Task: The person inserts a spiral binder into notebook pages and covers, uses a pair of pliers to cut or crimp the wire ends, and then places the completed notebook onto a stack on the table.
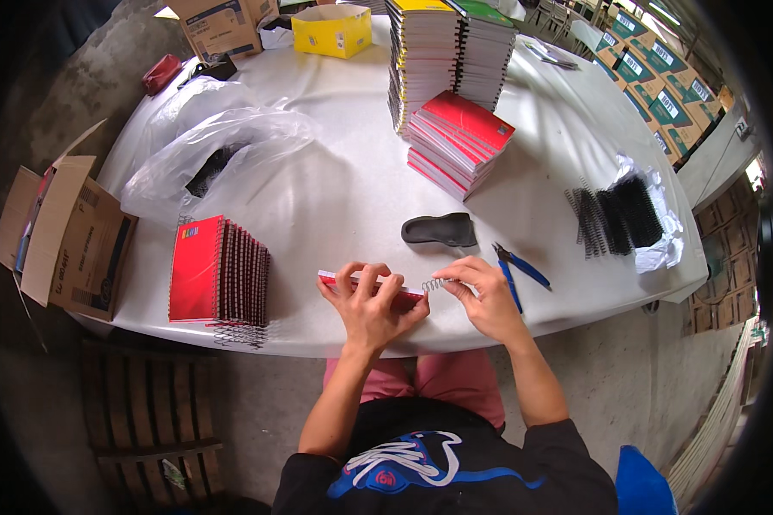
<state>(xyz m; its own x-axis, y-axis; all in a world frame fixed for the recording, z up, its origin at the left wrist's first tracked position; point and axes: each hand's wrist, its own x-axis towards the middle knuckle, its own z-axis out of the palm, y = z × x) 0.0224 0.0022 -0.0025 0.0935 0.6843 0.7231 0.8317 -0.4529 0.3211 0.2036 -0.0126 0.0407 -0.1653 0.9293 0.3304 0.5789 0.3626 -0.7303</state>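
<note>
My left hand (374,305) grips a red-covered notebook (328,278) near the table's front edge, its fingers spread over the top and the thumb at the right end. A wire spiral coil (438,283) meets that right end. Pinched on the coil are the fingers of my right hand (485,296); how far it runs into the pages is hidden. Blue-handled pliers (524,268) lie right of my right hand. Just beyond the hands rests a dark, sole-shaped piece (438,230).
Spiral-bound red notebooks (197,270) stand at left beside an open cardboard box (90,240). Ahead are stacked red notebooks (459,137) and taller notebook piles (425,60). Black coils (631,215) lie on white wrapping at right. A clear plastic bag (258,137) and yellow box (332,30) sit farther back.
</note>
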